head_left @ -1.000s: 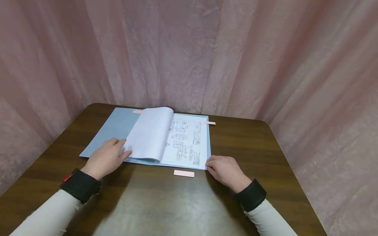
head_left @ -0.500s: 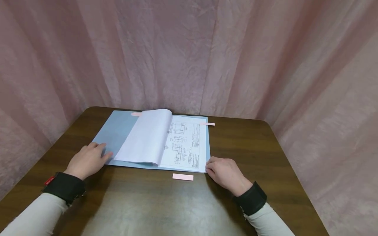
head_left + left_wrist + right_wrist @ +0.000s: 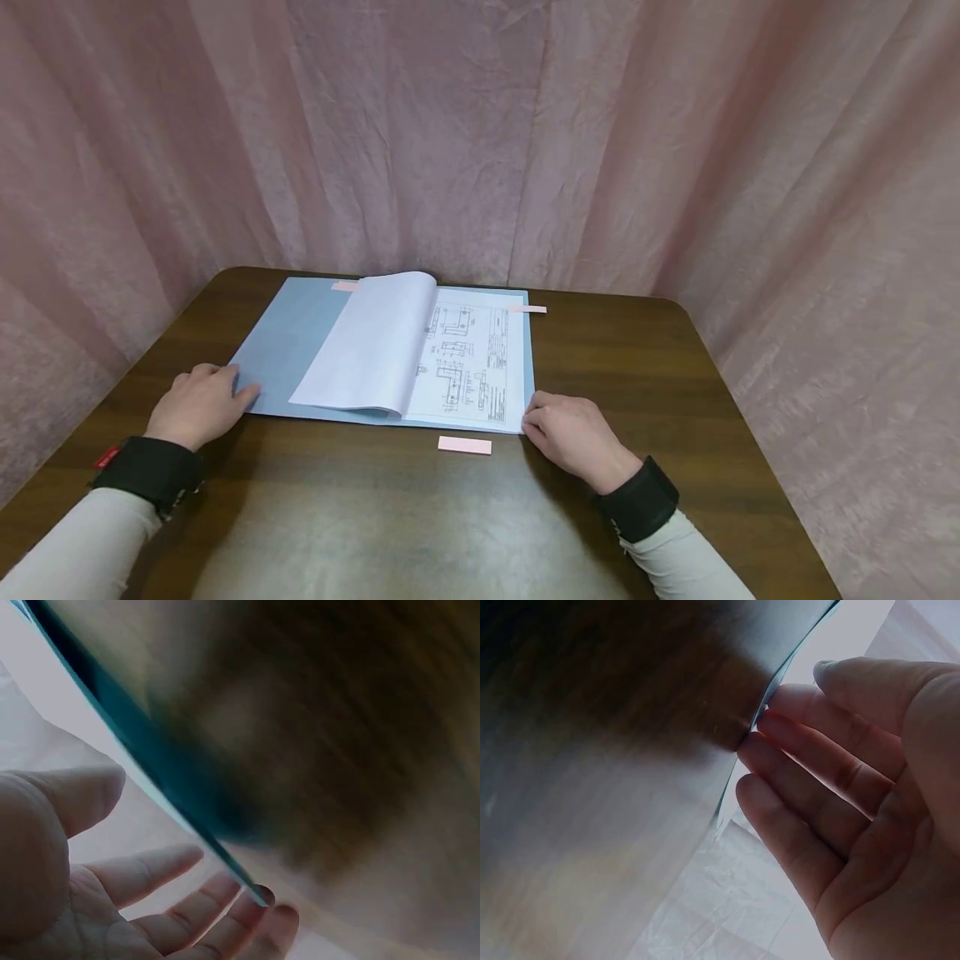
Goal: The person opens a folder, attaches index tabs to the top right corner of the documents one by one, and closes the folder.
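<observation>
A light blue folder [image 3: 281,333] lies open on the table, its loose white sheets inside. One white page [image 3: 367,342], blank on the visible side, is turned leftward and curves up near the spine. To its right a page with technical drawings [image 3: 465,358] faces up. My left hand [image 3: 197,404] rests at the folder's lower left corner, thumb spread from the fingers; the left wrist view shows the fingertips [image 3: 262,894] at the cover's edge. At the lower right corner, my right hand [image 3: 573,437] touches the edge with its fingertips [image 3: 754,750], the fingers fairly straight.
A pink sticky-note strip [image 3: 465,445] lies on the brown table [image 3: 420,517] in front of the folder. Another pink tab [image 3: 528,309] sticks out at the upper right, and a further pink tab [image 3: 345,286] sits at the upper left. A pink curtain [image 3: 480,142] hangs behind.
My left hand has moved left from the turned page's lower edge to the folder's corner, leaving the page lying over to the left. My right hand stays at the lower right corner.
</observation>
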{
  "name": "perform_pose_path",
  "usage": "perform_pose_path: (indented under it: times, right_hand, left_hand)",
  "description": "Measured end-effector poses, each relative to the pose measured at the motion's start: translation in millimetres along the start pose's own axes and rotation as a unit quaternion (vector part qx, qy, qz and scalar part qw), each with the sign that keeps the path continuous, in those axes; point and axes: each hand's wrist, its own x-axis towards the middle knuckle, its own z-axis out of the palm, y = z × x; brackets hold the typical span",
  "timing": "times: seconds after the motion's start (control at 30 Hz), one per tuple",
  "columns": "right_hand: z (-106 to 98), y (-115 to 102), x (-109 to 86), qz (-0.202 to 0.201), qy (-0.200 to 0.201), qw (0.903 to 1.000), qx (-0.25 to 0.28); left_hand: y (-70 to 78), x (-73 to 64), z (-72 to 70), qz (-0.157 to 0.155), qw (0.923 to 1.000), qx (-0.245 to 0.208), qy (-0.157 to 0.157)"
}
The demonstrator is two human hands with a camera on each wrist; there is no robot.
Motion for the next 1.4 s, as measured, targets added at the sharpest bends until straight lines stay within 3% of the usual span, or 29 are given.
perform_pose_path:
  times: [0.37, 0.6, 0.7, 0.87, 1.03, 1.2, 1.4]
  right_hand:
    - [-2, 0, -0.6, 0.011, -0.005, 0.9999, 0.011]
    - [-3, 0, -0.5, 0.013, -0.009, 0.9997, 0.019]
    - [-3, 0, -0.2, 0.015, -0.011, 0.9996, 0.021]
    - [-3, -1, 0.1, 0.017, -0.016, 0.9995, 0.020]
    - [-3, -1, 0.5, 0.022, -0.020, 0.9993, 0.021]
    - [-3, -1, 0.0, 0.025, -0.020, 0.9993, 0.019]
    - [-3, 1, -0.1, 0.024, -0.019, 0.9993, 0.021]
  left_hand:
    - [-22.5, 4.5, -4.6, -0.016, 0.9995, -0.022, -0.014]
    - [-18.2, 2.2, -13.2, -0.023, 0.9993, -0.028, -0.010]
    - [-15.1, 0.8, -15.6, -0.030, 0.9990, -0.034, 0.004]
    - [-12.3, -1.6, -18.2, -0.039, 0.9962, -0.055, 0.056]
    - [-7.5, -2.1, -30.2, -0.030, 0.9908, -0.085, 0.101]
    - [-0.5, -3.7, -43.7, -0.018, 0.9837, -0.137, 0.115]
    - [15.7, -8.7, -58.9, 0.008, 0.9687, -0.212, 0.128]
